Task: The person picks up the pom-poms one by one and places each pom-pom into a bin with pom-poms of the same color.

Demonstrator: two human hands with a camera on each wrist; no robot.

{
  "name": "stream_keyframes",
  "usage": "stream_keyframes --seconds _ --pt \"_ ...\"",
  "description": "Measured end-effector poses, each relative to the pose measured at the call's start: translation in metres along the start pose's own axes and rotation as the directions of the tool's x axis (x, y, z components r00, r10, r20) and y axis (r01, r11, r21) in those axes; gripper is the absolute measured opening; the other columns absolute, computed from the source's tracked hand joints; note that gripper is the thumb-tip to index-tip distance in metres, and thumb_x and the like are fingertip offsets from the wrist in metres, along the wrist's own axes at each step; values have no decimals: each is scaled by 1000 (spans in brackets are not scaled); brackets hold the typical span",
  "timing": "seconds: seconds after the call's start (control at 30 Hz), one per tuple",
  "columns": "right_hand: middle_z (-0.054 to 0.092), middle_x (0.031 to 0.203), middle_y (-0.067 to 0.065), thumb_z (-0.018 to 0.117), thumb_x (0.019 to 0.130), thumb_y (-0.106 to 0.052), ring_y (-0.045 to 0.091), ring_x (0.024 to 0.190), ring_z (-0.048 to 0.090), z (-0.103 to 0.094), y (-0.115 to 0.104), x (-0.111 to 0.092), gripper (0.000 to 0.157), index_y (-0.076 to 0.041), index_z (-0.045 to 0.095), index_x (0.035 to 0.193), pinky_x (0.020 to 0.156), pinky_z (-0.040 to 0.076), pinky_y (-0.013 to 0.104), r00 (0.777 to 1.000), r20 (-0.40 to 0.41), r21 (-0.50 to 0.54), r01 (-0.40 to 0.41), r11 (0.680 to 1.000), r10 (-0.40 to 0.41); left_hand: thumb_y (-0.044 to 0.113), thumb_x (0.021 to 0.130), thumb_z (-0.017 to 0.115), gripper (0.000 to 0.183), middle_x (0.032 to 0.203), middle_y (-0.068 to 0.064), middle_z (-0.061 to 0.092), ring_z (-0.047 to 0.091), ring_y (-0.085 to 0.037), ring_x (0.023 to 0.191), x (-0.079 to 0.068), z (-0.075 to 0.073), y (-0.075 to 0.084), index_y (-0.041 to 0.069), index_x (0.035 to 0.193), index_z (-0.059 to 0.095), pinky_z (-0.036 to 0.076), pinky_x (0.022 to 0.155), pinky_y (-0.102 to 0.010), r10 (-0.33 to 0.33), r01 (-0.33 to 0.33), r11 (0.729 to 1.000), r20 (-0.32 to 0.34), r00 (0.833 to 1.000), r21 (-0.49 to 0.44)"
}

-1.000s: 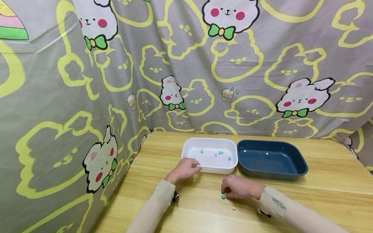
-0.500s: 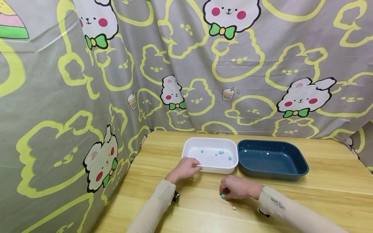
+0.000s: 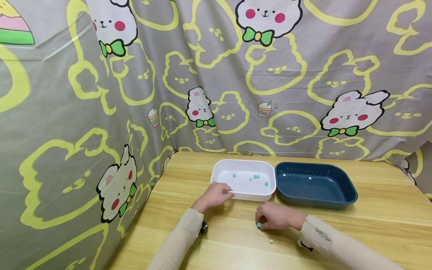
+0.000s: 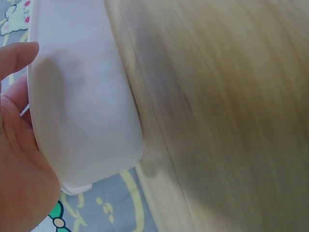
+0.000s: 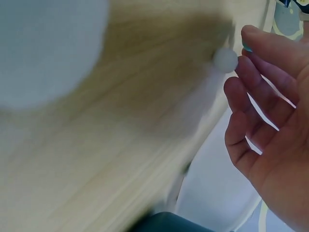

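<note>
My left hand grips the near left rim of a white plastic tub. In the left wrist view the thumb lies on one side of the tub wall and the fingers on the other. A small teal ball is pinched between thumb and index finger of my right hand, low over the table in front of the tubs. Only a sliver of it shows in the right wrist view. Close to that hand, on the table, is a small white ball. Several teal balls lie inside the white tub.
Right beside the white tub stands a dark blue tub with two white balls in it. Both stand toward the back of the wooden table. A grey patterned curtain hangs behind the table and along its left side.
My right hand has shifted slightly, first left and then back up and right, with the teal ball in its fingers. The left hand has stayed on the tub's rim.
</note>
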State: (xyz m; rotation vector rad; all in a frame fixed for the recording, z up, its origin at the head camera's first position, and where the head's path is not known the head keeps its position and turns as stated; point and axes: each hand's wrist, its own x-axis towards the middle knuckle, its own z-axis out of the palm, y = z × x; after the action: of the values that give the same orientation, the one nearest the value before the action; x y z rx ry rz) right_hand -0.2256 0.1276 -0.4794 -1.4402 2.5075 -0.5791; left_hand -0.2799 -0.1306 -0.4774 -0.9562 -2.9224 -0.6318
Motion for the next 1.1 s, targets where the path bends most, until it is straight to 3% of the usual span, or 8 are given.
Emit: stream_keyframes --seconds 0.23,0.6,0.8,1.1 --pt "55 77 -16 75 79 -11 1 70 48 -10 0 -5 8 -17 69 80 65 44 19 998 -30 30 -58 998 59 30 91 59 18 73 14 58 51 -4 66 -1 -1 -1 20 81 70 41 69 -21 -22 23 999 15 1000 -28" --pt "57 79 -15 71 83 -14 8 72 54 -28 -2 -7 2 -14 69 82 67 47 23 991 -106 58 -80 995 86 30 91 59 19 73 14 58 51 -4 66 -1 -2 0 19 80 70 41 68 -21 -4 4 1000 10 1000 -26" --pt "57 79 -16 70 84 -12 6 71 53 -36 -1 -9 6 -18 69 82 65 47 23 982 -163 68 -82 994 92 30 91 59 19 73 14 58 51 -4 66 -1 -1 -1 19 80 70 41 68 -21 -16 17 999 19 1000 -37" --pt "57 80 -16 70 87 -19 4 70 53 -50 3 -11 7 -12 70 85 63 47 23 971 -215 71 -92 993 106 30 91 60 19 73 14 58 50 -4 66 0 -2 0 19 81 70 41 67 -21 -19 20 999 24 1000 -39"
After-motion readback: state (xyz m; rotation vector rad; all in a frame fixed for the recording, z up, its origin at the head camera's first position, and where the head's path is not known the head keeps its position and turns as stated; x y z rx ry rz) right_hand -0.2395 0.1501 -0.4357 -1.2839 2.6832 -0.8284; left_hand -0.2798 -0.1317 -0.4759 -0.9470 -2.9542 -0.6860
